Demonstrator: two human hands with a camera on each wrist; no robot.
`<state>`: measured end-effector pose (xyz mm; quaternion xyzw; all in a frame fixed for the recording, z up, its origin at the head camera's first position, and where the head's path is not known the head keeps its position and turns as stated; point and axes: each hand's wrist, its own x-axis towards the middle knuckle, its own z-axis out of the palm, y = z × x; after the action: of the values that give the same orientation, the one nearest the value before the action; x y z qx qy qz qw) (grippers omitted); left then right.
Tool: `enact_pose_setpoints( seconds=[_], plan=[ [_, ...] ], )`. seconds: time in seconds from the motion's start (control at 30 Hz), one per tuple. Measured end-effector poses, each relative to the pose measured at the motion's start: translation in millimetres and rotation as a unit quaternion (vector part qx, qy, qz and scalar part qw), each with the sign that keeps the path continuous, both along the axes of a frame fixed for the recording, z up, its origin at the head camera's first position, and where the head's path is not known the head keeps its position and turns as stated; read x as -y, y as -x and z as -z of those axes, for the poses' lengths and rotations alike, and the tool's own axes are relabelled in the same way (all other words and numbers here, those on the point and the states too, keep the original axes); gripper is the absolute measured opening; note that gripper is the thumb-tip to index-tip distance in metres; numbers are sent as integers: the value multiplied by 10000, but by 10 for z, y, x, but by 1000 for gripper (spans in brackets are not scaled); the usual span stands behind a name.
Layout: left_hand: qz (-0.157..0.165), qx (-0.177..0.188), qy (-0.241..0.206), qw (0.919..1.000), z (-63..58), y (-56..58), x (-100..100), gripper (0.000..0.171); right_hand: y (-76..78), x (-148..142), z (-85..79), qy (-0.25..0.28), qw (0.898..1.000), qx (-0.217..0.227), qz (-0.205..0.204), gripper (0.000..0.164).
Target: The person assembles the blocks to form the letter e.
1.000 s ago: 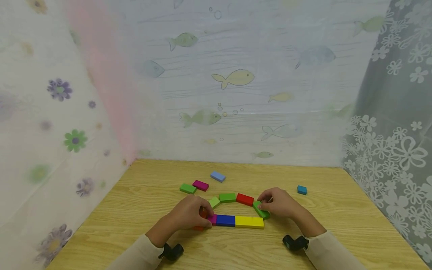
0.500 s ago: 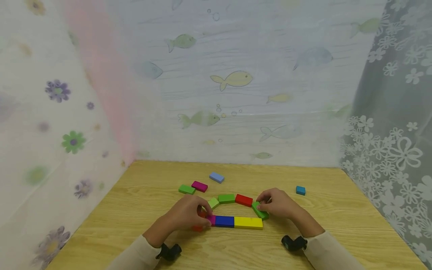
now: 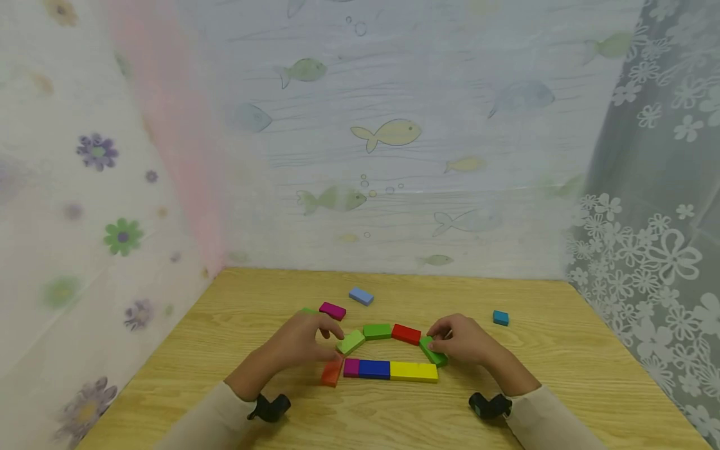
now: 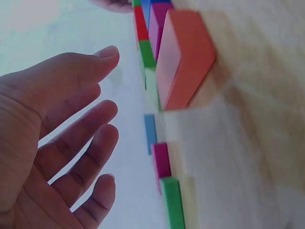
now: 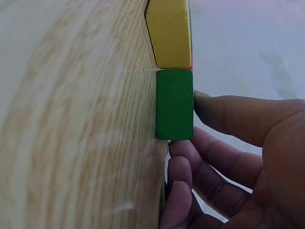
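Coloured blocks form an arch on the wooden table. An orange block (image 3: 332, 372) stands at its left foot, then come a light green block (image 3: 351, 342), a green block (image 3: 377, 331) and a red block (image 3: 406, 334). Its right end is another green block (image 3: 435, 355), which my right hand (image 3: 465, 339) pinches with thumb and fingers. Below the arch runs a straight row: a magenta block (image 3: 351, 367), a blue block (image 3: 374, 369) and a yellow block (image 3: 414, 372). My left hand (image 3: 298, 340) hovers beside the orange block with fingers spread apart, holding nothing, as the left wrist view confirms.
Behind the arch lie a magenta block (image 3: 332, 310), a pale blue block (image 3: 361, 296) and a green block (image 4: 172, 202), mostly covered by the left hand in the head view. A small teal block (image 3: 500, 318) sits at the right. Patterned curtains (image 3: 394, 187) border the table (image 3: 574, 350).
My left hand has let go at the arch's left foot and moved back to the left, uncovering the orange block and the row's magenta block. The right hand stays on its green block.
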<state>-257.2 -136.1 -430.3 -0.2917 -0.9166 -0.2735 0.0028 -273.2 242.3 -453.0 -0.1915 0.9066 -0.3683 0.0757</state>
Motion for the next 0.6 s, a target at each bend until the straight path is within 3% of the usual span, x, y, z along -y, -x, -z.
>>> enact_pose_setpoints(
  seconds=[0.23, 0.6],
  plan=[
    [-73, -339, 12, 9994, -113, 90, 100, 29, 0, -5, 1, -12, 10000, 6, 27, 23],
    [-410, -402, -3, 9984, -141, 282, 286, 30, -6, -13, 1, 43, 9999, -9, -91, 24]
  ],
)
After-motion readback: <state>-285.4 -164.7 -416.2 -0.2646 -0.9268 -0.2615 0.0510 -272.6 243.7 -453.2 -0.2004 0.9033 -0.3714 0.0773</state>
